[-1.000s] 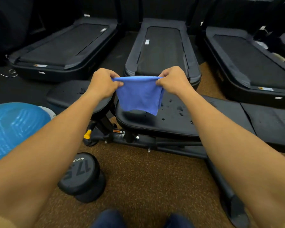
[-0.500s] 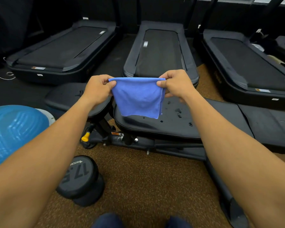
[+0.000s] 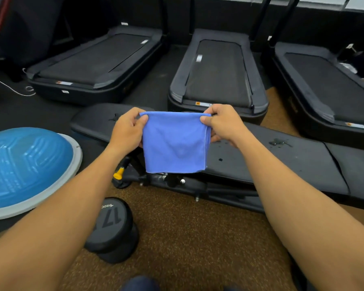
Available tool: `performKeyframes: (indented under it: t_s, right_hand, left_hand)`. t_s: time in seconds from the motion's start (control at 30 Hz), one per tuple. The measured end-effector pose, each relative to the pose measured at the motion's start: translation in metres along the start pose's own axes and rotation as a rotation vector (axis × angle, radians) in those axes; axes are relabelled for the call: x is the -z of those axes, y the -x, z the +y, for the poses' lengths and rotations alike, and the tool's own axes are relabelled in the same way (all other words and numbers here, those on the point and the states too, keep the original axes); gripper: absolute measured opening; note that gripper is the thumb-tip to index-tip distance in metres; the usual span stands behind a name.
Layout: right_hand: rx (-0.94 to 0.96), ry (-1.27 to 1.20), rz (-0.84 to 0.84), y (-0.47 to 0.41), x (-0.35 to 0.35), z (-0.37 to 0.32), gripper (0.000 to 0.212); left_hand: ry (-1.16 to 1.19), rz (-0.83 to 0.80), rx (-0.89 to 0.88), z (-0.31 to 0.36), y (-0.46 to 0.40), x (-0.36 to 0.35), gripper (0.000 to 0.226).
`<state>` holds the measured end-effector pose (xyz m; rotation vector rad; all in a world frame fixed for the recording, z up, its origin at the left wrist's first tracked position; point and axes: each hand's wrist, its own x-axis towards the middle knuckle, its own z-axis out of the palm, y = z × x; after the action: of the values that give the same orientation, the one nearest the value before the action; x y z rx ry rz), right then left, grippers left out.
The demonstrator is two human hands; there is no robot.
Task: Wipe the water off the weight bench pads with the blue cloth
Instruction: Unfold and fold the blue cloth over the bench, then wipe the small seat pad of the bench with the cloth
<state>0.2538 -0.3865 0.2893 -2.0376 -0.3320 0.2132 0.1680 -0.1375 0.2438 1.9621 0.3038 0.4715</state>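
Left hand: fingers curled, pinching blue cloth top corner, frame centre.
Right hand: pinches other corner.
Treadmills: three; perhaps more.

Both forearms reach from the lower corners toward the middle of the frame. The left hand and right hand are raised side by side, fingers curled, pinching.
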Motion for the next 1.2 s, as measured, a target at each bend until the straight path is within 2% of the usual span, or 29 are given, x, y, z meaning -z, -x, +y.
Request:
performKeyframes:
  t_s: [0.23, 0.4, 0.6, 0.73, 0.93, 0.97, 1.0, 1.07, 1.13, 1.2]
  right_hand:
    - [-0.033, 0.032, -0.086, -0.047, -0.073, -0.008, 0.006]
    - [-0.037, 0.078, -0.141, -0.096, -0.121, -0.019, 0.012]
    - [-0.014, 0.158, -0.176, -0.153, -0.183, -0.024, 0.008]
    - [0.041, 0.249, -0.142, -0.184, -0.217, -0.028, 0.007]
    - [0.067, 0.345, -0.053, -0.213, -0.252, -0.032, 0.005]
    - [0.088, 0.381, -0.026, -0.212, -0.257, -0.032, 0.012]
    - [0.148, 0.417, -0.005, -0.208, -0.263, -0.032, 0.024]
    - [0.391, 0.459, -0.023, -0.191, -0.276, -0.036, 0.044]
    - [0.672, 0.508, -0.150, -0.174, -0.289, -0.038, 0.058]
    - [0.780, 0.643, -0.348, -0.168, -0.299, -0.032, 0.070]
  left_hand:
    - [-0.032, 0.105, 0.095, -0.050, -0.031, 0.038, 0.015]
    - [-0.047, 0.130, 0.154, -0.090, -0.067, 0.070, 0.017]
    - [-0.129, 0.154, 0.212, -0.136, -0.106, 0.103, 0.017]
    - [-0.145, 0.181, 0.242, -0.163, -0.132, 0.125, 0.015]
    - [-0.307, 0.150, 0.202, -0.183, -0.164, 0.140, 0.015]
    - [-0.322, 0.146, 0.199, -0.186, -0.167, 0.141, 0.014]
    - [-0.325, 0.149, 0.196, -0.189, -0.169, 0.142, 0.014]
    - [-0.308, 0.199, 0.181, -0.192, -0.172, 0.144, 0.019]
    - [-0.238, 0.323, 0.209, -0.192, -0.176, 0.149, 0.021]
    - [-0.137, 0.417, 0.318, -0.196, -0.182, 0.155, 0.023]
